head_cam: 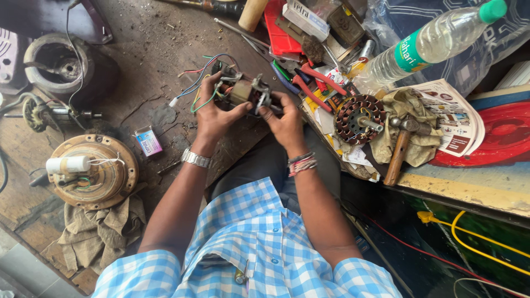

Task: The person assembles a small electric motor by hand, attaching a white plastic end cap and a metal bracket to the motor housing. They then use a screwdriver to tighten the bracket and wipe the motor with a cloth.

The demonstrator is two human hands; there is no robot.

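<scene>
Motor assembly [241, 91] with loose coloured wires [200, 83] sits mid-frame, red pliers [310, 83] and stator [360, 117] to its right; your left hand [214, 113] and right hand [285, 122] grip it closed.

Lying on the dirty floor, a small pink-and-white box [148, 140]; resting top centre, a white carton [305, 17]; wrapping the clear bottle, a green label [407, 52]; spreading beneath the hammer, a printed leaflet [455, 118].

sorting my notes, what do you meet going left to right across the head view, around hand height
round fan motor housing → small box → left hand → small wired motor → right hand → copper-wound stator → hammer → red disc
</scene>
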